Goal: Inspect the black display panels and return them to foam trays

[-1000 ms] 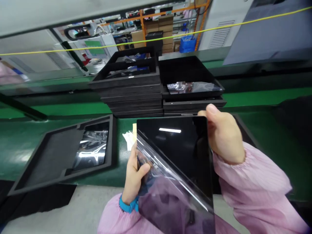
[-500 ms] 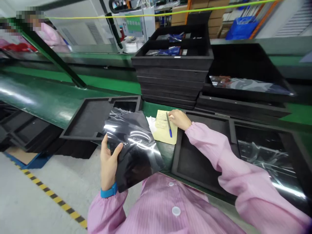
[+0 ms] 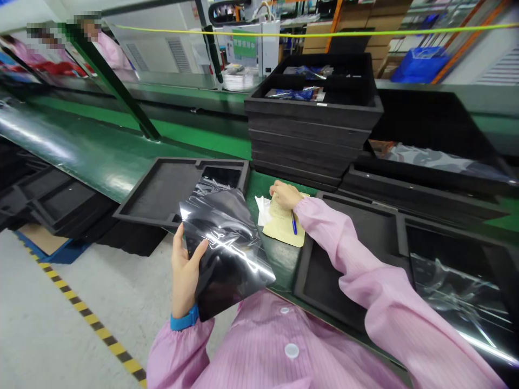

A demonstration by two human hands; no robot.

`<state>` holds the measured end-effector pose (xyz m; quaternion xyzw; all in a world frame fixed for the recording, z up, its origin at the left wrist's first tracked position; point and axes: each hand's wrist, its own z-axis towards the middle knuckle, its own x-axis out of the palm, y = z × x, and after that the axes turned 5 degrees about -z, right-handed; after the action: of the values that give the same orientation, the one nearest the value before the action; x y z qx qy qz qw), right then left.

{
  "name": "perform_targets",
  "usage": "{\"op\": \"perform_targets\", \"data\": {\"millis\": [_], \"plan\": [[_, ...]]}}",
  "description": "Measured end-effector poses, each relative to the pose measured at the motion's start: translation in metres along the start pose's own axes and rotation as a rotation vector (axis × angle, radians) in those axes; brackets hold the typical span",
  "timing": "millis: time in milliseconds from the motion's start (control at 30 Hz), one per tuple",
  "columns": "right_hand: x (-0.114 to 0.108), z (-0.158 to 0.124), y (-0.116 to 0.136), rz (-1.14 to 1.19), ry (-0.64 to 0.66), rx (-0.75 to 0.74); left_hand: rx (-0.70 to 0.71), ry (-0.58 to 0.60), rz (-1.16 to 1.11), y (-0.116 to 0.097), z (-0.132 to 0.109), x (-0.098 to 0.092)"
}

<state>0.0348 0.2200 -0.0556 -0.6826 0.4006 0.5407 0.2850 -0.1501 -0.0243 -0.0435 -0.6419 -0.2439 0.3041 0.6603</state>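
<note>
My left hand point(image 3: 186, 273) grips a thin dark glossy panel point(image 3: 227, 259) by its left edge, thumb on top; wrinkled clear film covers its face. The panel is tilted above the table's front edge. My right hand point(image 3: 287, 195) lies over the upper part of a yellow sheet of handwritten paper point(image 3: 279, 229), its fingers curled together at the sheet's top left corner. Under my wrist a blue-capped pen point(image 3: 294, 222) lies on the sheet, its upper part hidden. White crumpled paper point(image 3: 263, 209) sticks out at the sheet's left.
A black foam tray point(image 3: 162, 189) lies at left, another point(image 3: 320, 270) at right holding a film-covered panel point(image 3: 458, 292). Stacked foam trays point(image 3: 308, 135) stand behind, with more trays point(image 3: 421, 186) at back right. Below left are dark trays point(image 3: 60, 205). People in pink sit far left.
My right hand has moved left from the sheet's right edge to its top left corner, now covering the pen's upper part. The view has shifted left; my left hand still holds the panel.
</note>
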Motion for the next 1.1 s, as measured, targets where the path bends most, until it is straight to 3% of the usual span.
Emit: {"op": "perform_targets", "data": {"millis": [167,300,500,667,867,1100], "plan": [[0.014,-0.020,0.000,-0.076,0.121,0.180,0.011,-0.007,0.014,0.003,0.002,-0.003],[0.017,-0.024,-0.014,-0.070,0.108,0.185,-0.003,-0.008,0.002,0.004,0.002,-0.002],[0.004,-0.013,-0.008,0.020,0.004,0.000,-0.010,-0.012,-0.011,0.006,0.002,0.000],[0.013,-0.002,0.010,0.057,-0.067,-0.111,0.010,-0.016,-0.008,0.007,0.003,-0.003],[0.030,0.006,-0.017,0.016,0.001,-0.272,-0.012,-0.029,-0.006,0.006,0.003,-0.006],[0.021,0.020,-0.040,-0.053,0.012,-0.365,0.005,-0.011,0.058,-0.002,0.002,-0.001]]}}
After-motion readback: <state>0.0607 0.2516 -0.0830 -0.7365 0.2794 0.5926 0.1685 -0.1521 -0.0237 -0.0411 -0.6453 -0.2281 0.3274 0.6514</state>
